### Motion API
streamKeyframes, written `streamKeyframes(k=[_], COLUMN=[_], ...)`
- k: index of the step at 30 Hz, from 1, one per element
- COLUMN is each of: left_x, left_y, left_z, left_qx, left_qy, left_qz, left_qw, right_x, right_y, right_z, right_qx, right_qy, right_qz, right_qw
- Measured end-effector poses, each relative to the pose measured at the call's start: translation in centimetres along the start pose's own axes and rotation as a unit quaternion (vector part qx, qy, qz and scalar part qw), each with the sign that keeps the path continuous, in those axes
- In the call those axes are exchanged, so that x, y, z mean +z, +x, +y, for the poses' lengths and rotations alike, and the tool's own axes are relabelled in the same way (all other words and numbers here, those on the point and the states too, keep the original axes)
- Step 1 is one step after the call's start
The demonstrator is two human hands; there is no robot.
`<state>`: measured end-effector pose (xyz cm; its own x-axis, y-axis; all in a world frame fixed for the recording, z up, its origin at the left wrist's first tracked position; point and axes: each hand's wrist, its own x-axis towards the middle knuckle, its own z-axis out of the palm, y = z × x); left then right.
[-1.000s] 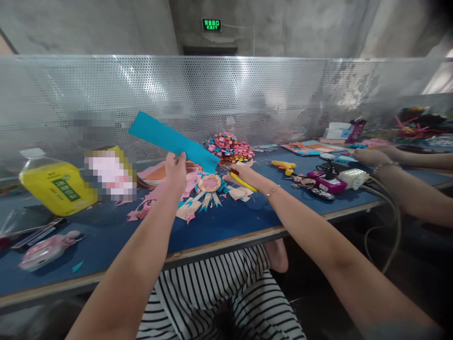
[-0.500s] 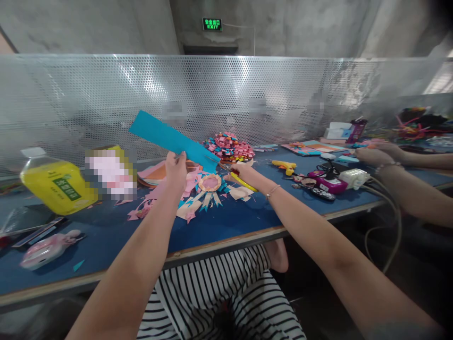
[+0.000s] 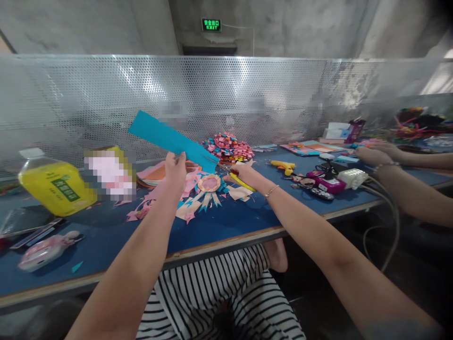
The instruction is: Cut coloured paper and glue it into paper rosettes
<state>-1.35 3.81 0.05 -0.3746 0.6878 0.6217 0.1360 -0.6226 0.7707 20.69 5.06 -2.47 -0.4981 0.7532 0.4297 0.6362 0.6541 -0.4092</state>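
My left hand (image 3: 176, 171) pinches the lower edge of a long teal paper strip (image 3: 166, 138) and holds it up above the blue table (image 3: 226, 222). My right hand (image 3: 244, 175) grips yellow-handled scissors (image 3: 238, 179), whose blades meet the strip's right end. Under both hands lies a round pink and orange paper rosette (image 3: 208, 183) with ribbon tails, among pink and teal paper scraps (image 3: 148, 208).
A yellow drink bottle (image 3: 53, 186) lies at the left beside a blurred box (image 3: 109, 174). A heap of folded coloured paper (image 3: 228, 146) sits behind the rosette. A yellow glue gun (image 3: 283, 166), a pink device (image 3: 323, 182) and a white adapter (image 3: 352, 177) lie right. Another person's arms (image 3: 399, 184) reach in at far right.
Almost nothing differs: both hands keep their hold, and the teal strip has shifted very slightly.
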Motion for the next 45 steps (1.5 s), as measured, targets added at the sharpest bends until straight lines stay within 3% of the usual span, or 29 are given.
streamKeyframes(k=[9,17,28,45], left_x=[0.4,-0.1,0.4,1.4], left_y=[-0.4,-0.2,-0.3,-0.7], left_z=[0.8,-0.1,-0.4,0.0], left_qx=[-0.038,-0.037,-0.048,-0.068], left_qy=[-0.006,0.054,-0.006,0.007], left_qz=[-0.002,0.009,0.011,-0.024], left_qw=[0.999,0.998,0.999,0.997], right_x=[0.1,0.2,0.3,-0.9], right_y=[0.1,0.2,0.3,-0.1], right_z=[0.1,0.4,0.5,-0.9], right_qx=[-0.003,-0.005,-0.015,-0.007], right_qy=[-0.011,-0.009,-0.034,0.009], right_qz=[0.016,0.034,0.046,-0.010], right_qw=[1.000,0.999,0.998,1.000])
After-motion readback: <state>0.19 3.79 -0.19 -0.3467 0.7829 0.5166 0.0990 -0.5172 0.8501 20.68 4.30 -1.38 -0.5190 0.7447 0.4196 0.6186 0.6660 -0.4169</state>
